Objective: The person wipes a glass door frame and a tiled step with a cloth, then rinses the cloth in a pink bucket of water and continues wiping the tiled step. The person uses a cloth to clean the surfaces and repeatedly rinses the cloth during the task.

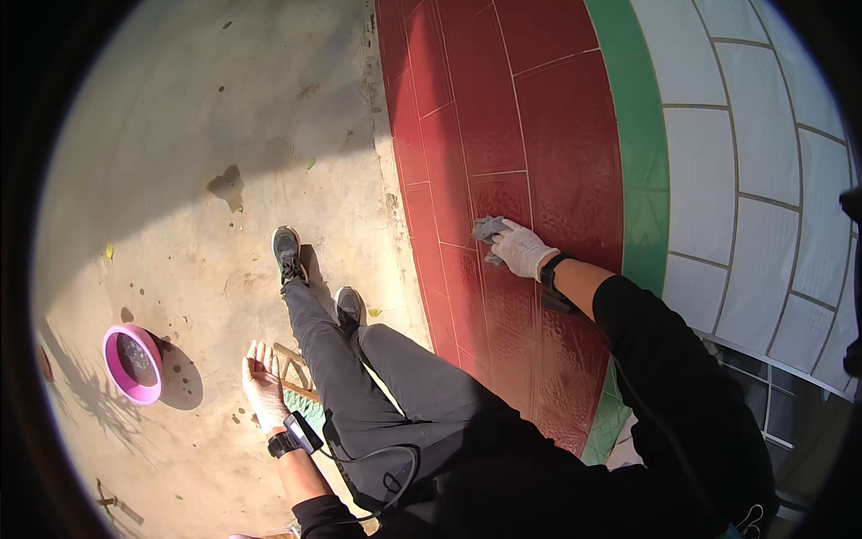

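My right hand [522,249], in a thin white glove, grips a crumpled grey cloth [489,231] and presses it against the red tiled wall [572,148]. Around and below the cloth the red tiles look wet. My left hand [261,377], also gloved, hangs over the concrete ground [195,283] beside my leg with its fingers extended and nothing in it. A pink basin [156,377] with cloudy liquid [136,357] in it stands on the ground to the left of that hand.
A green tile band [643,155] and white tiles [697,162] adjoin the red ones. Close by my left hand is a wooden-looking frame [289,367] with green material [306,405]. A barred window [761,384] is at lower right. Leaves and damp spots dot the ground.
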### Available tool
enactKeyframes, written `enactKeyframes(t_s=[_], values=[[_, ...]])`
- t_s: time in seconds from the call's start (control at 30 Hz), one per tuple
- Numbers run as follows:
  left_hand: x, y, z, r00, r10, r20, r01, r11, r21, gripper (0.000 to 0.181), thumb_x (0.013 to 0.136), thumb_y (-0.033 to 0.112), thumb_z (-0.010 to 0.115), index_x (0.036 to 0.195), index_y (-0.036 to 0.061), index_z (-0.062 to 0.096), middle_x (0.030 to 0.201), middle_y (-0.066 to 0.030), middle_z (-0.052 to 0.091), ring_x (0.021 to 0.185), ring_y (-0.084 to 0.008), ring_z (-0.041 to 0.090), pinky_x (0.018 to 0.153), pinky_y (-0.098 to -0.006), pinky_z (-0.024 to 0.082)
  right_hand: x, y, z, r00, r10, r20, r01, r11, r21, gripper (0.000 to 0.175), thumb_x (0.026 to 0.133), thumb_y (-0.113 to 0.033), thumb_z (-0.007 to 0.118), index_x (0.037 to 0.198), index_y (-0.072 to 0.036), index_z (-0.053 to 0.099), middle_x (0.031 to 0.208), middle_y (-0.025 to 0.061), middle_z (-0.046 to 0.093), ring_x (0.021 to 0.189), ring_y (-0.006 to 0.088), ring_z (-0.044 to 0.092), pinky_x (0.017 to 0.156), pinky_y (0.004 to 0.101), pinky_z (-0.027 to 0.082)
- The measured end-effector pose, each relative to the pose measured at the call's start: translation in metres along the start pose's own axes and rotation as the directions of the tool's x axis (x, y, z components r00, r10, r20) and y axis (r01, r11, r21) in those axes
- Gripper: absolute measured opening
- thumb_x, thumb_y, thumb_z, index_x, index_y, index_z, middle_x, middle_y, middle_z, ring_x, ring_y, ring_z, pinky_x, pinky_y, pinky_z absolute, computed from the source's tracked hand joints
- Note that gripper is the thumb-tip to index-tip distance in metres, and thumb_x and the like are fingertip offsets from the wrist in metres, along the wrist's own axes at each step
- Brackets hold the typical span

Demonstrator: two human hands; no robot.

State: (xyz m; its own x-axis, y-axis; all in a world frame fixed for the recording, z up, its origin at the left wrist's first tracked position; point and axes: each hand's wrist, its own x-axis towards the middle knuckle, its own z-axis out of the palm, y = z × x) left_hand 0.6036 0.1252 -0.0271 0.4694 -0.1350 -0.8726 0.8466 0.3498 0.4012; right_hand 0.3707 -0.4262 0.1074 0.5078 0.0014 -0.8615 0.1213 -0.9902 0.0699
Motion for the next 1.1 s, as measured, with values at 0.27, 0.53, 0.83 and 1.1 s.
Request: enactKeyframes(t_s=[0.27,0.53,0.83,1.1], values=[[-0.071,-0.045,-0.101,0.975,-0.07,-0.209,0.054,0.995,-0.08,0.047,0.104,0.034,0.04,0.136,0.0024,0.05,0.139,-0.0129,0.054,0.127,-0.0263,0.052,0.106,-0.0387,0.041,-0.1,-0.115,0.071,0.92,-0.228,0.32,0.19,0.971,0.145,0.029,0.089,-0.023,0.057,0.113,-0.017,0.071,0.124,-0.0032,0.063,0.128,0.0137,0.049,0.118,0.0379,0.021],[-0.046,-0.063,-0.121,0.996,-0.038,-0.084,0.034,0.999,-0.041,0.046,0.104,0.033,0.043,0.134,0.0004,0.052,0.134,-0.0135,0.058,0.119,-0.0264,0.058,0.101,-0.0385,0.047,0.015,0.002,0.015,0.939,0.251,-0.235,-0.27,0.961,-0.052,0.024,0.087,-0.011,0.054,0.109,-0.009,0.066,0.131,0.0072,0.056,0.137,0.0241,0.039,0.116,0.041,0.025],[-0.009,-0.128,-0.114,0.966,-0.218,0.14,0.228,0.972,-0.058,0.042,0.102,0.026,0.05,0.132,-0.0038,0.053,0.123,-0.0172,0.064,0.107,-0.0238,0.065,0.09,-0.0329,0.053,-0.035,-0.201,0.189,0.995,0.081,0.066,-0.083,0.996,0.037,0.023,0.09,-0.015,0.051,0.108,-0.01,0.065,0.129,0.0065,0.055,0.133,0.0193,0.042,0.12,0.0399,0.017],[-0.023,-0.158,-0.166,0.927,-0.348,0.142,0.361,0.929,-0.078,0.041,0.102,0.026,0.051,0.128,-0.0049,0.055,0.118,-0.0181,0.066,0.101,-0.0249,0.068,0.086,-0.0329,0.056,-0.067,-0.298,0.206,0.909,-0.135,0.394,0.113,0.99,0.08,0.028,0.093,-0.024,0.052,0.115,-0.016,0.068,0.136,-0.0015,0.055,0.136,0.0129,0.039,0.121,0.0403,0.011]])
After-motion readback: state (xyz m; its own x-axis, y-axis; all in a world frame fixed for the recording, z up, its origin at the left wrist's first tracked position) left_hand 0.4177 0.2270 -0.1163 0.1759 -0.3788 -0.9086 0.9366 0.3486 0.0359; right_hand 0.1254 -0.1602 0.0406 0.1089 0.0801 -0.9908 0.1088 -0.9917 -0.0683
